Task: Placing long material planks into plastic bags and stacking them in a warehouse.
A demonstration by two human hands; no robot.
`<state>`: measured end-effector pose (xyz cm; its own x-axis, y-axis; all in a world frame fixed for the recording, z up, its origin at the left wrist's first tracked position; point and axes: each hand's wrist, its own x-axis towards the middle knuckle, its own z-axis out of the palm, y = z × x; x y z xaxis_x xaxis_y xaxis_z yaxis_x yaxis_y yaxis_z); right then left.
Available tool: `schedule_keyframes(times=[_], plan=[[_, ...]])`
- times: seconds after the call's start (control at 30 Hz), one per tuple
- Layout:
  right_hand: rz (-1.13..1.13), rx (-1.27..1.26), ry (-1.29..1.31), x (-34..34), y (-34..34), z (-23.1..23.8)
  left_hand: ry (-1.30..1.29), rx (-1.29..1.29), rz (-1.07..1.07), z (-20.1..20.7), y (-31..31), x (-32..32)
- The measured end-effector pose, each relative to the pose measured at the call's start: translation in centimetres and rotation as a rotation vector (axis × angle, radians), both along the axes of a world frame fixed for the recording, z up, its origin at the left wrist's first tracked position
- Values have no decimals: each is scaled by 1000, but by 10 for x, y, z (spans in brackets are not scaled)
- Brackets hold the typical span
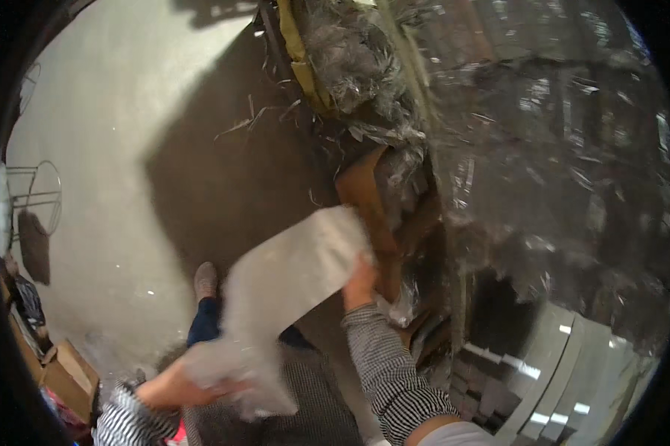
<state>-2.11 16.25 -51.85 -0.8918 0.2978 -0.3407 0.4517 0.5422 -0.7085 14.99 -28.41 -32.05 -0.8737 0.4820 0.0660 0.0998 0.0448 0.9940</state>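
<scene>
Head view, both hands [182,386] gripping plastic wrap [287,286]

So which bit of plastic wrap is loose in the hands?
The pale sheet stretched between left hand and right hand; the other wrap clings to the stack.

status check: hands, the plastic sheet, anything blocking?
Left hand and right hand both gripping the clear plastic sheet. Wrapped stack close at right; torn cardboard behind.
</scene>
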Motion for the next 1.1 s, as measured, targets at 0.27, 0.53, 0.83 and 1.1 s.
schedule_keyframes(times=[0.27,0.53,0.83,1.1], plan=[[-363,230,366,-166,109,39,-457,310,16,-236,218,-164],[480,441,477,-91,46,-34,-802,615,366,-367,357,-260],[778,672,304,-48,13,-115,-912,605,606,-413,370,-241],[820,846,283,-115,46,-212,-771,425,720,-403,344,-219]])
